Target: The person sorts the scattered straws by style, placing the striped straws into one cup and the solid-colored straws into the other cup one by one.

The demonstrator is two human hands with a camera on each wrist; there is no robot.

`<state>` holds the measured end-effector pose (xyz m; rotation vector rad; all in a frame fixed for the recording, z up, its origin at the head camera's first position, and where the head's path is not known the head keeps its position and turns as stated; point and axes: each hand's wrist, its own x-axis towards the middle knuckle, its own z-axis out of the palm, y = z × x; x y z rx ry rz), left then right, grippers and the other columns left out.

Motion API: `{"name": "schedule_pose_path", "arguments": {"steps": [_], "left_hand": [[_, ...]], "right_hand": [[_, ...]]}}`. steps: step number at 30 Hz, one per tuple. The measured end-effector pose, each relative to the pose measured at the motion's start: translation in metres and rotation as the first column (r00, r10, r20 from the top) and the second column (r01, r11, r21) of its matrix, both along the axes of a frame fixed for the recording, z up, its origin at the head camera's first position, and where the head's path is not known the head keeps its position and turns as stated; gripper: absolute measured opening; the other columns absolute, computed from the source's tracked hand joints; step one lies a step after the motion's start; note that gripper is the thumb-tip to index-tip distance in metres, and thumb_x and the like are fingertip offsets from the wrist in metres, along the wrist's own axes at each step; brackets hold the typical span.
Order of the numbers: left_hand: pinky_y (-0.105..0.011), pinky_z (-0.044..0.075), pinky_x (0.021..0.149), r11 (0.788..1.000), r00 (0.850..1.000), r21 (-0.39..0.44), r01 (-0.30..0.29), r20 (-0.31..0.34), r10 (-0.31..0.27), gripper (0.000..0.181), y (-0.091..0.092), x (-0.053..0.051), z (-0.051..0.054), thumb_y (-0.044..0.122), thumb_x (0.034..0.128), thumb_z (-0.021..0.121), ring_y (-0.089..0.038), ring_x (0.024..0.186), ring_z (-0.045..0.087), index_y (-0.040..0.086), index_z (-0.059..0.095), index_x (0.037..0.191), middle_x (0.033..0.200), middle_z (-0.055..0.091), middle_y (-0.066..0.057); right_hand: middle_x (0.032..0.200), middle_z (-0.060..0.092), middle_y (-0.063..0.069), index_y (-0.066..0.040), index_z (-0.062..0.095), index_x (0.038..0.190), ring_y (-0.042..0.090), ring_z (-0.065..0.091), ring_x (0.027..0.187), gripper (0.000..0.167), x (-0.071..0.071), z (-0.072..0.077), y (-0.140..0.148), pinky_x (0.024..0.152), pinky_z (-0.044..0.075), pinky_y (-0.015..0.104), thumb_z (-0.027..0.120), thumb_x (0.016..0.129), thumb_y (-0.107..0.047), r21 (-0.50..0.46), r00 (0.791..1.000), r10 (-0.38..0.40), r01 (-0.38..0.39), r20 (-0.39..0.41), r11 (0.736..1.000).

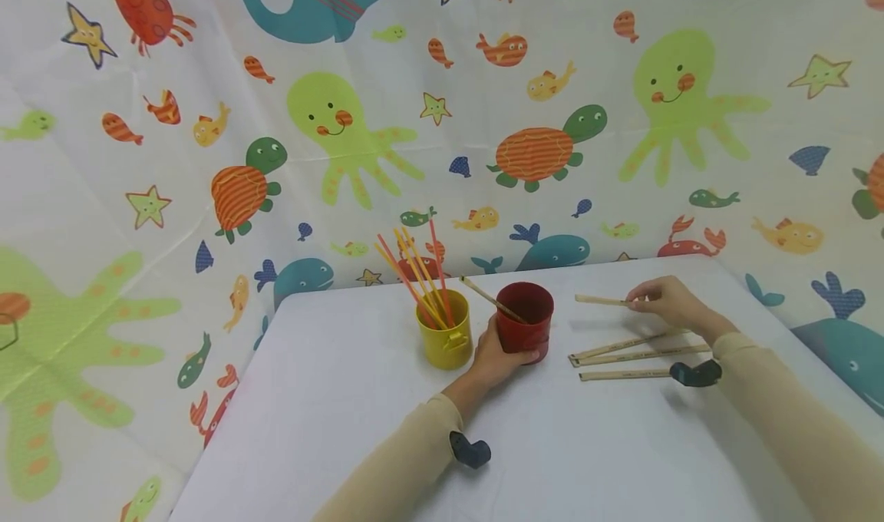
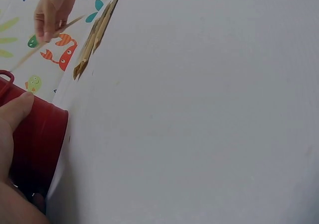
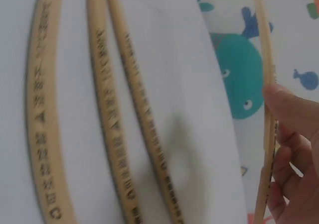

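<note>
In the head view my left hand (image 1: pixel 493 359) holds the red cup (image 1: pixel 526 339) round its lower side, and the cup stands on the table. One tan stick (image 1: pixel 483 292) leans out over its rim. To the right, my right hand (image 1: pixel 659 301) pinches another tan stick (image 1: pixel 599 300) near one end, raised above the table. Dark printing shows on the three tan sticks (image 3: pixel 45 104) lying below that hand. The right wrist view has thumb and fingers (image 3: pixel 286 109) pinching the held stick. The left thumb (image 2: pixel 20 107) lies against the cup's wall in the left wrist view.
Left of the red cup stands a yellow cup (image 1: pixel 442 347) with several orange and yellow sticks (image 1: pixel 417 269) in it. A white table (image 1: pixel 345 399) lies under everything. Behind it hangs a curtain (image 1: pixel 442 161) printed with sea animals. Each wrist wears a dark camera (image 1: pixel 471 451).
</note>
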<state>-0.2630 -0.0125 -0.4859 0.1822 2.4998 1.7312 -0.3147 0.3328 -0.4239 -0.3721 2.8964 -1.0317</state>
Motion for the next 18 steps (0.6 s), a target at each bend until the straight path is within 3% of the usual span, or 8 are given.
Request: {"name": "schedule_pose_path", "arguments": {"steps": [4,11,18], "left_hand": [[-0.051,0.048,0.113,1.000,1.000,-0.005,0.000,-0.001,0.000,0.094,0.000,0.000,0.001,0.026,0.0787,0.087,-0.022,0.141,0.045,0.025,0.031,0.153,0.150,0.051,0.003],[-0.051,0.048,0.112,1.000,1.000,-0.004,-0.001,-0.007,0.001,0.092,0.000,0.000,0.001,0.025,0.0791,0.087,-0.021,0.141,0.044,0.025,0.031,0.153,0.150,0.051,0.003],[-0.051,0.049,0.111,1.000,1.000,-0.007,0.001,-0.007,-0.001,0.092,0.000,0.001,0.001,0.025,0.0790,0.087,-0.022,0.141,0.044,0.025,0.031,0.153,0.150,0.051,0.003]], "right_hand": [[0.098,0.070,0.006,0.002,0.073,0.111,0.012,0.055,0.087,0.030,0.000,0.014,-0.006,0.076,0.045,0.023,0.071,0.095,-0.024,-0.071,1.000,-0.020,0.020,-0.006,0.997],[0.093,0.070,-0.018,0.003,0.067,0.122,-0.002,0.060,0.089,0.044,0.003,0.040,-0.021,0.080,0.049,0.015,0.069,0.097,-0.033,-0.206,0.999,-0.041,0.044,0.021,0.978],[0.093,0.066,-0.029,0.001,0.065,0.124,-0.002,0.057,0.094,0.041,0.017,0.070,-0.047,0.082,0.047,0.012,0.065,0.099,-0.032,-0.357,1.000,-0.023,0.027,0.016,0.934]]}}
